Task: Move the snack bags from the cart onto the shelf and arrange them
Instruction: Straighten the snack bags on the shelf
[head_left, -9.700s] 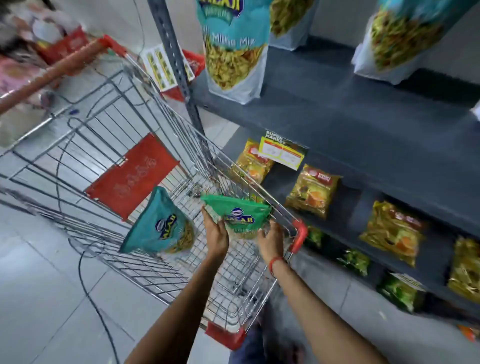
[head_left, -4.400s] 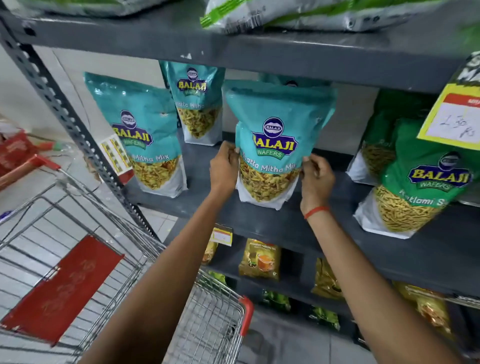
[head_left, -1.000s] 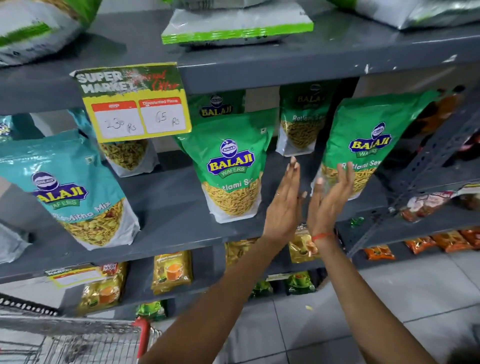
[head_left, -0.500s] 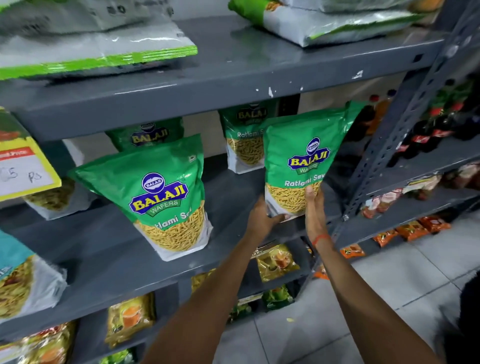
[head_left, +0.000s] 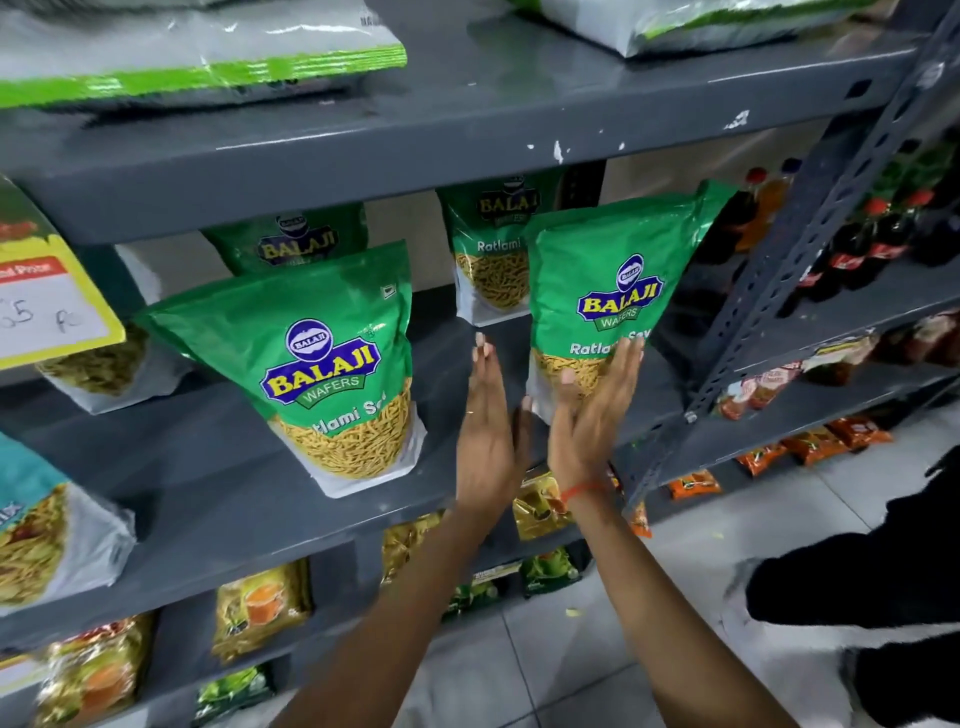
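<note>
Right of centre on the grey shelf (head_left: 218, 467), a green bag (head_left: 602, 291) (reading "BALAJI WAFERS") stands upright. Left hand (head_left: 488, 431) flat, fingers spread; right hand (head_left: 592, 410) likewise, seemingly brushing it.

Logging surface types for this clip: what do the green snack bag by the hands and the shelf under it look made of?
Green snack bag: looks like glossy plastic film, with soft creases, sheen and a seemingly clear lower part showing yellow strands. Shelf: probably grey-painted metal, judging by white chips in the paint on the board above and the perforated upright. Neither is certain.
</note>
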